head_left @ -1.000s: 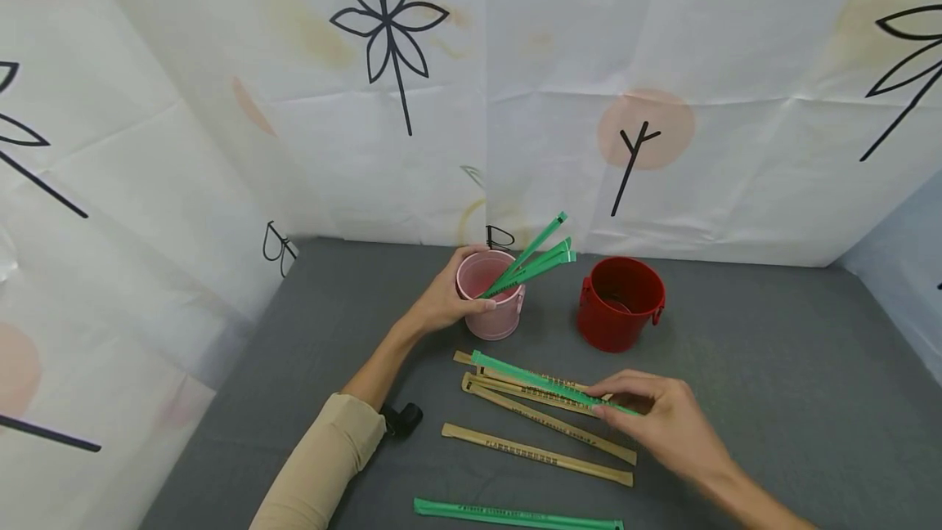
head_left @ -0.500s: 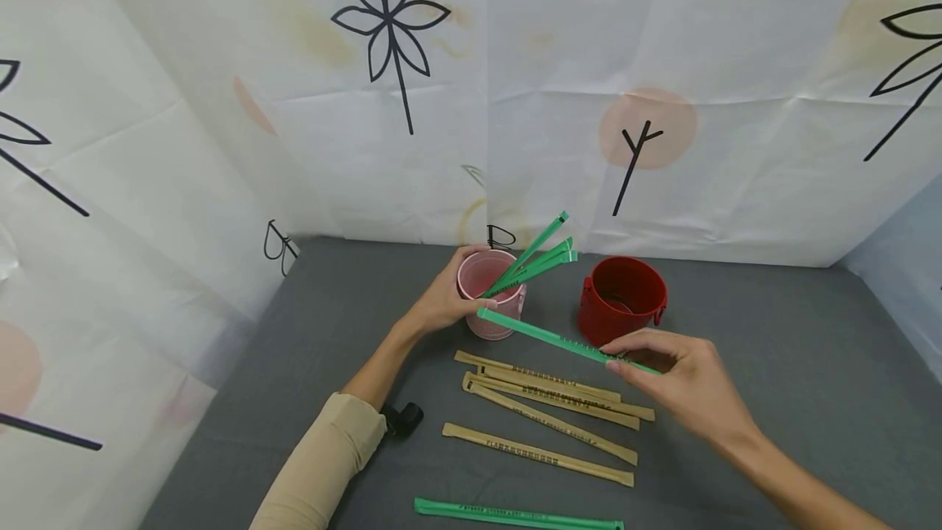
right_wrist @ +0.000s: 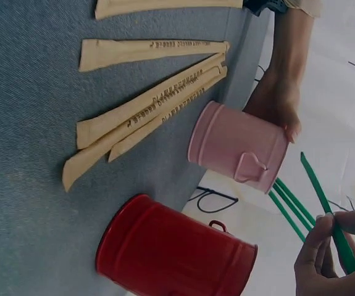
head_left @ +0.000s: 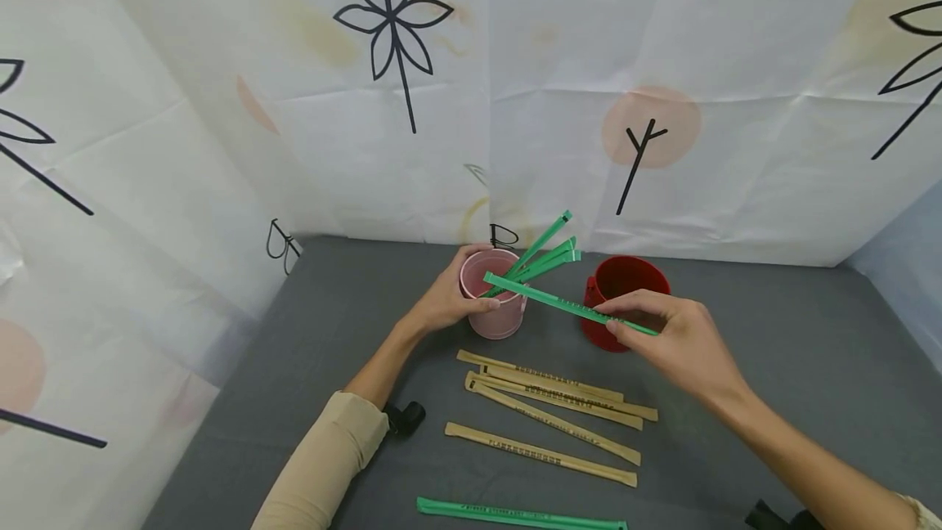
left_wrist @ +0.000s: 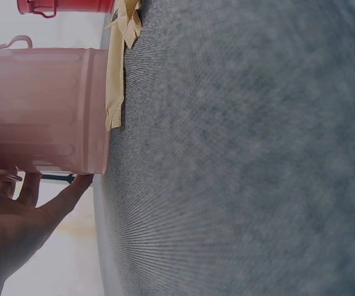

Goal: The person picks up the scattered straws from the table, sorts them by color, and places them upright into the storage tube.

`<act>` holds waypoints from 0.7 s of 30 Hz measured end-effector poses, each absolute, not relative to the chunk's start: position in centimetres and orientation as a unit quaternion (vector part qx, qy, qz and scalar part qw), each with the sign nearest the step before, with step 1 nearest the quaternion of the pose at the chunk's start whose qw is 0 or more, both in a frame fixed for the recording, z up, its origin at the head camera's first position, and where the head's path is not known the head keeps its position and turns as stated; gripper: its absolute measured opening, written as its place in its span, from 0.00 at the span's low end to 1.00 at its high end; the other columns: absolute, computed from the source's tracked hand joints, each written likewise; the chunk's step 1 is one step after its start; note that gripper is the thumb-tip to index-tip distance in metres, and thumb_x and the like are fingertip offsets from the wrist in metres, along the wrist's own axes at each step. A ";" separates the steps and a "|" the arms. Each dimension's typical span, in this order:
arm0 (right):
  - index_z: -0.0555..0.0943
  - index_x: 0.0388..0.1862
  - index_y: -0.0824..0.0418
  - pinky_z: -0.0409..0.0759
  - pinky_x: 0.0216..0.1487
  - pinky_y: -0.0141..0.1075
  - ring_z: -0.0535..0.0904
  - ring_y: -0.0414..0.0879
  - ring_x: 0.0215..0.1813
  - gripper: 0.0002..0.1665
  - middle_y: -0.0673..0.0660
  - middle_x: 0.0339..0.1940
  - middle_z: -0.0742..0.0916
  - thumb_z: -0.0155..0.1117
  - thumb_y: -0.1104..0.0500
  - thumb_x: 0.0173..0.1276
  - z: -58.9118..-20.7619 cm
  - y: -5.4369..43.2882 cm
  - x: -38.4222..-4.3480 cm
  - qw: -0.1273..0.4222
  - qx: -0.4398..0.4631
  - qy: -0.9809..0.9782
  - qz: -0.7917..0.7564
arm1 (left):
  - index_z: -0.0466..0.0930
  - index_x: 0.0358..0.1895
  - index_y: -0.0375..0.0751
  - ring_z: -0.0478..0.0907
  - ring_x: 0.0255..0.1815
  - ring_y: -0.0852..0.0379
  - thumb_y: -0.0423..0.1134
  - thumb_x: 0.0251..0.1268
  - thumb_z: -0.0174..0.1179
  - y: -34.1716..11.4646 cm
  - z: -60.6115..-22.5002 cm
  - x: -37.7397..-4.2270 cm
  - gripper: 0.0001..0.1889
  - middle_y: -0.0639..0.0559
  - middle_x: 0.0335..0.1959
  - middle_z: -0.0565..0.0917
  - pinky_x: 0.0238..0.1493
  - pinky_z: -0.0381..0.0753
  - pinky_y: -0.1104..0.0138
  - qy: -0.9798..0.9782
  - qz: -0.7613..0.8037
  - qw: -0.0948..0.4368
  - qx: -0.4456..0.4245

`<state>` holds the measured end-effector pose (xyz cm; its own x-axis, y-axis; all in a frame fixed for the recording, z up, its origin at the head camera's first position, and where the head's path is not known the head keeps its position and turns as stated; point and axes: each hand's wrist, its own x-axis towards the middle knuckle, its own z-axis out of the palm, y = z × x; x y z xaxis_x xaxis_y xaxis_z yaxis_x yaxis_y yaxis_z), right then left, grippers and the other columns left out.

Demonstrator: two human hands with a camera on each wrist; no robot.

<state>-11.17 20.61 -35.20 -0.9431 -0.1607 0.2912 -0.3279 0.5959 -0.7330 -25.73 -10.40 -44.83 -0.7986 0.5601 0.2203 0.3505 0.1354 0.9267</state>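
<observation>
A small pink bucket [head_left: 497,319] stands upright with several green paper-wrapped straws [head_left: 548,258] leaning out of it to the right. My left hand [head_left: 445,294] holds the bucket at its left side, thumb along the front of the rim. In my right hand [head_left: 673,335] a green wrapped straw [head_left: 546,298] is pinched near its right end between thumb and fingers. Its far tip lies over the pink bucket's opening in the head view. Behind that hand stands a red bucket [head_left: 633,272], partly covered by the fingers. The right wrist view also shows the pinched straw [right_wrist: 318,185].
Several tan wrapped straws [head_left: 552,453] lie on the grey cloth [head_left: 353,285] in front of the buckets, some overlapping. A green wrapped straw [head_left: 515,514] lies at the near edge of view. White patterned fabric [head_left: 545,137] rises behind.
My right hand has lifted the green straw from above the tan straws, up and away from me toward the pink bucket's opening. The left hand has stayed on the bucket.
</observation>
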 end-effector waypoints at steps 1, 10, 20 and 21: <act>0.88 0.44 0.47 0.80 0.41 0.29 0.83 0.35 0.44 0.12 0.43 0.41 0.87 0.72 0.62 0.65 -35.2 20.6 -11.4 0.098 0.138 -0.889 0.425 | 0.55 0.74 0.48 0.73 0.63 0.47 0.37 0.56 0.74 -10.4 -44.9 -25.8 0.45 0.42 0.68 0.69 0.56 0.78 0.46 0.746 0.585 0.092 0.306; 0.88 0.42 0.49 0.79 0.37 0.32 0.86 0.41 0.41 0.10 0.46 0.40 0.88 0.75 0.59 0.62 -35.2 20.0 -12.9 0.110 0.129 -0.896 0.411 | 0.56 0.73 0.53 0.75 0.61 0.50 0.41 0.55 0.75 -10.7 -44.8 -25.9 0.45 0.47 0.66 0.71 0.54 0.80 0.52 0.748 0.584 0.092 0.303; 0.86 0.50 0.51 0.78 0.48 0.44 0.79 0.46 0.54 0.16 0.49 0.48 0.87 0.72 0.48 0.65 -34.5 20.1 -13.4 0.015 0.104 -0.886 0.451 | 0.57 0.73 0.54 0.75 0.62 0.47 0.39 0.55 0.74 -10.4 -44.7 -25.8 0.44 0.48 0.65 0.71 0.52 0.80 0.59 0.755 0.575 0.088 0.302; 0.86 0.51 0.51 0.78 0.49 0.44 0.77 0.46 0.55 0.17 0.49 0.50 0.86 0.72 0.47 0.65 -34.5 20.1 -13.5 0.003 0.101 -0.882 0.461 | 0.57 0.73 0.54 0.75 0.62 0.48 0.39 0.55 0.74 -10.4 -44.8 -25.8 0.44 0.48 0.65 0.72 0.52 0.81 0.59 0.756 0.575 0.088 0.302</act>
